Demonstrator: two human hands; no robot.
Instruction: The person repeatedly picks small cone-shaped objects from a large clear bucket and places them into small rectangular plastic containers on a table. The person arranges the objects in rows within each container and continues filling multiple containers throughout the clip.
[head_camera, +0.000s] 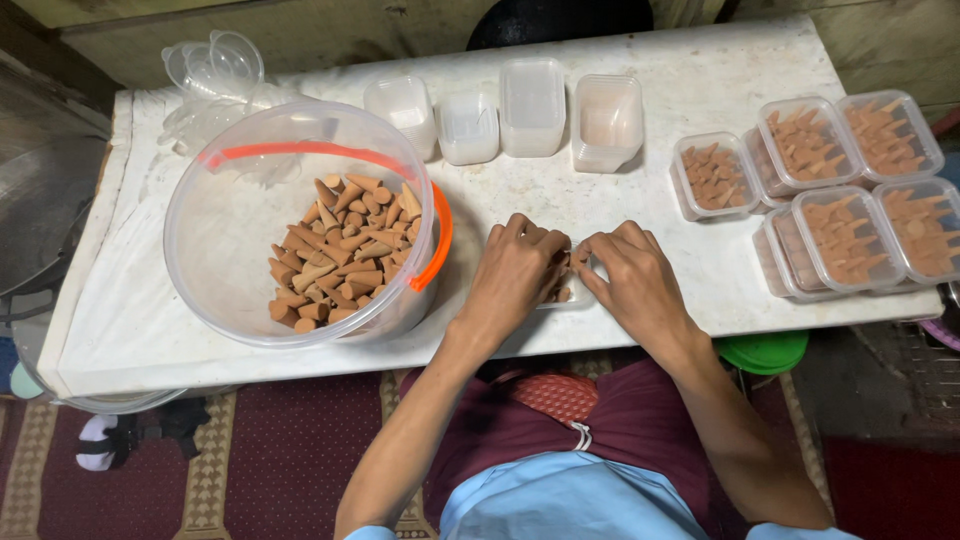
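Cones (557, 290) are best seated upright in the small box (580, 296) at the desk's near edge, pinched between left hand (515, 275) and right hand (632, 280), both curled narrow.

bare tabletop (620, 200) between bucket (230, 230) and filled boxes (840, 190), empty tubs (530, 120) blocking the back edge

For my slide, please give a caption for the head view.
Both hands fill a small box with cones beside a bucket.

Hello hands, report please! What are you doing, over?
Left hand and right hand together over a small clear box of brown cones, grip hidden. Cone bucket at left. Nothing blocking.
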